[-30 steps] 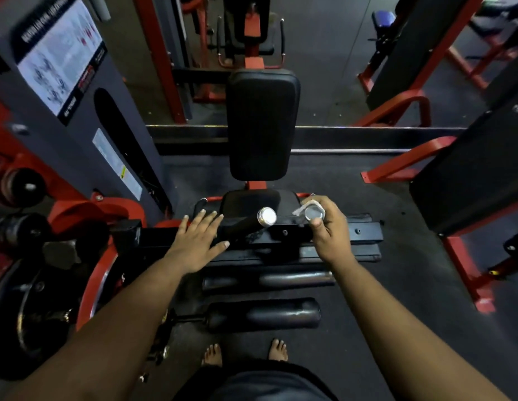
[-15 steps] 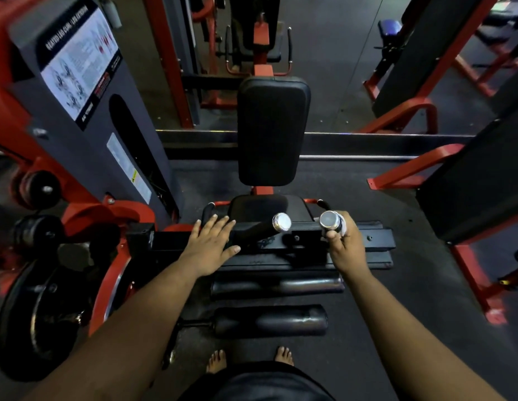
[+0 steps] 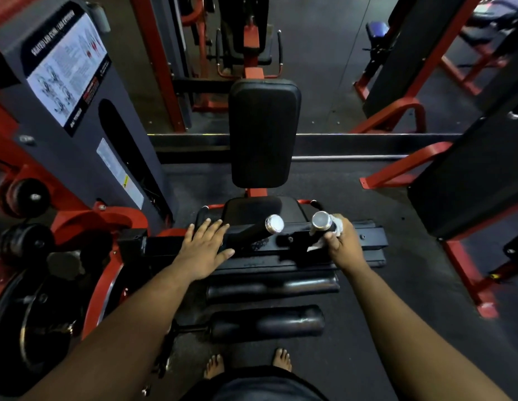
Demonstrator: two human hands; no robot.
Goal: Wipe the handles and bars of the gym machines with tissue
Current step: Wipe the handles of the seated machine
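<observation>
In the head view, the right hand point(image 3: 343, 244) grips white tissue point(image 3: 336, 227) around the right handle point(image 3: 324, 222), whose chrome-capped long axis points up toward the camera, while the left hand point(image 3: 204, 247) rests flat, holding nothing, beside the left handle point(image 3: 262, 228), seemingly unwiped among 2.
</observation>
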